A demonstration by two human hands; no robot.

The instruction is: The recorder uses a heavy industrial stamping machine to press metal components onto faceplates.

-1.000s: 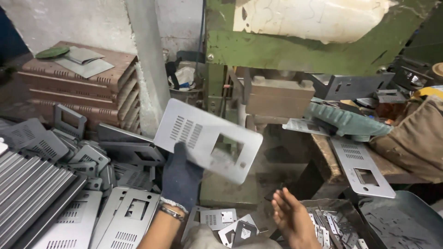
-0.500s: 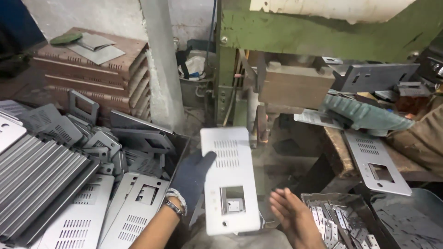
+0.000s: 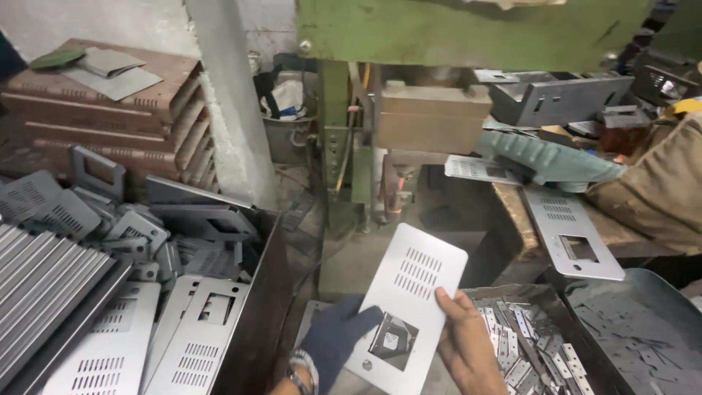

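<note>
A flat metal plate (image 3: pixel 406 301) is held between both hands, low in the middle. The gloved left hand (image 3: pixel 334 338) is closed on its near left corner, the bare right hand (image 3: pixel 468 344) on its right edge. Its long axis runs from near left to far right. A tray of small scraps (image 3: pixel 526 344) lies right, stacked plates (image 3: pixel 110 344) left, a green press (image 3: pixel 468 33) beyond.

a large green-painted steel machine frame (image 3: pixel 468 33) spans the top of the view, above a grimy grey concrete floor (image 3: pixel 365 252). a pale whitewashed square pillar (image 3: pixel 230 95) stands left of it, beside a stack of rusty brown slotted metal sheets (image 3: pixel 110 117). behind them runs a dull, stained plaster wall (image 3: pixel 80 25). light is dim and even.
</note>
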